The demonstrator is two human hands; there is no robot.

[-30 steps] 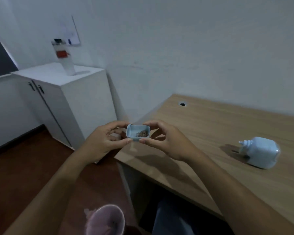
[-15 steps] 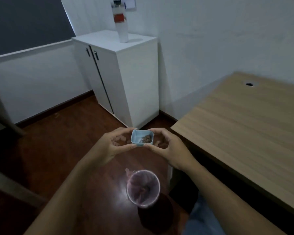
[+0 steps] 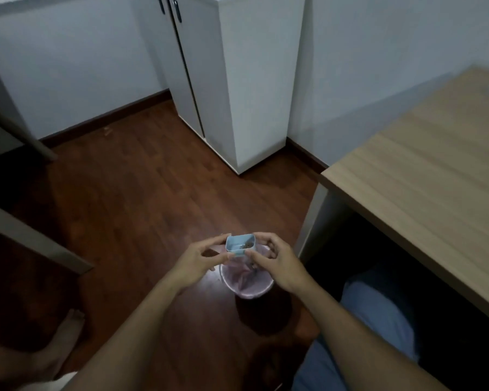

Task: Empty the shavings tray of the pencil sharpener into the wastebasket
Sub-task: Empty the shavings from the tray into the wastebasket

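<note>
The small light-blue shavings tray [image 3: 240, 243] holds a little heap of brown shavings and sits level. My left hand [image 3: 198, 263] pinches its left side and my right hand [image 3: 277, 263] pinches its right side. Directly below the tray, on the floor, stands the small wastebasket [image 3: 246, 280] with a pale pink liner. Its far rim is hidden behind the tray and my fingers. The pencil sharpener itself is out of view.
A wooden desk [image 3: 424, 176] fills the right side, its corner close to my right hand. A white cabinet [image 3: 237, 88] stands against the back wall. Dark wood floor [image 3: 141, 193] surrounds the basket. My bare foot [image 3: 65, 337] rests at lower left.
The view has swung down and left, away from the desk. Both hands carried the tray off the desk edge and lowered it to just above the wastebasket.
</note>
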